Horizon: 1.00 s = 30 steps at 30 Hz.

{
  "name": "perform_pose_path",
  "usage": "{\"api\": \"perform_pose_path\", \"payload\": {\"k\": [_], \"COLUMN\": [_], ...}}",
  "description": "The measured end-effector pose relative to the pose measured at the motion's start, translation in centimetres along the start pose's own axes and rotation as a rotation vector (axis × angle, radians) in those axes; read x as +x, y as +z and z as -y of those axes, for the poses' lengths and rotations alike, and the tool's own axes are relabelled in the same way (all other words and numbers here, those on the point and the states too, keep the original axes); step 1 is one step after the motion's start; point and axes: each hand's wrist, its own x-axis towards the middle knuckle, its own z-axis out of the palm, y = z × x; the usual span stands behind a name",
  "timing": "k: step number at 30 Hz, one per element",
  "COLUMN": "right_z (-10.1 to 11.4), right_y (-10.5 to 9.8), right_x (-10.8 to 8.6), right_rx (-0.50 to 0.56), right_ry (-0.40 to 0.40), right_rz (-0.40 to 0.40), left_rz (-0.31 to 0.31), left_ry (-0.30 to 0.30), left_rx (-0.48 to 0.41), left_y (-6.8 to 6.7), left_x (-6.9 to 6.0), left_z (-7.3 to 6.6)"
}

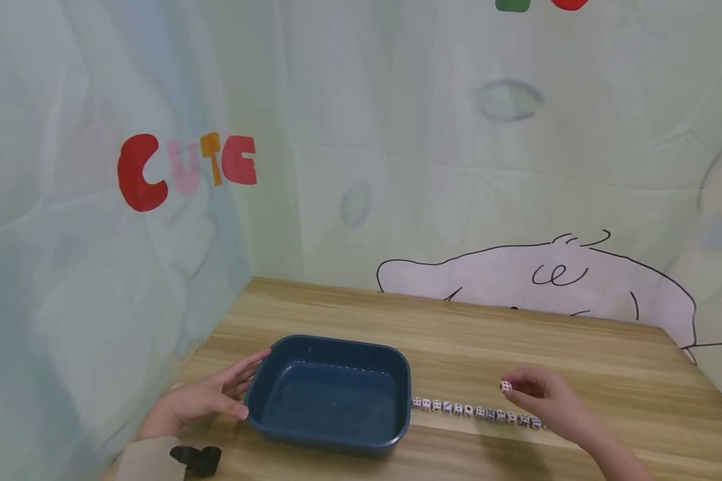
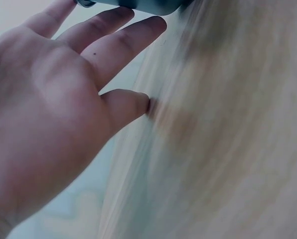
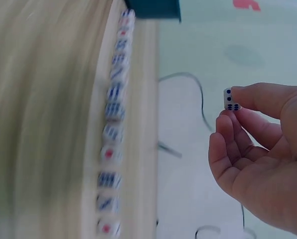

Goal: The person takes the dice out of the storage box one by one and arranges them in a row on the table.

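Observation:
A dark blue rectangular tray (image 1: pixel 331 441) with rounded corners stands on the table, its inside bare. My left hand (image 1: pixel 213 394) touches the tray's left side with fingers spread; in the left wrist view the fingers (image 2: pixel 123 42) are nearly straight against its wall. Between thumb and forefinger, my right hand (image 1: pixel 547 401) pinches a white die (image 3: pixel 231 99) above the table. Below it a row of white dice (image 1: pixel 480 411) runs rightward from the tray's right side, several of them in line. The row's right end is hidden behind the right hand and wrist.
The wood-grain table (image 1: pixel 457 341) reaches back to a printed cloth wall (image 1: pixel 397 167) with a cartoon outline. Another cloth wall (image 1: pixel 66 267) closes off the left. A black strap piece (image 1: pixel 197 459) sits by the left cuff.

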Motion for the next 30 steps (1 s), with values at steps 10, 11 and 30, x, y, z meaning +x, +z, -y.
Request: {"api": "perform_pose_path", "payload": {"k": [10,11,30], "right_z": [-4.4,-4.9,-10.3], "right_y": [-3.1,-3.4,-4.8], "right_x": [-2.6,-2.8,-4.4], "right_rx": [-0.134,-0.158,-0.248], "right_ry": [0.176,0.196,0.342], "right_rz": [-0.056,-0.066,-0.065], "left_rz": [-0.010,-0.013,-0.004], "left_ry": [-0.030,-0.032,-0.016], "left_rx": [0.016,0.020,0.019], "left_y": [-0.1,-0.1,0.0], "left_x": [-0.1,-0.1,0.0], "left_z": [-0.1,-0.1,-0.3]}}
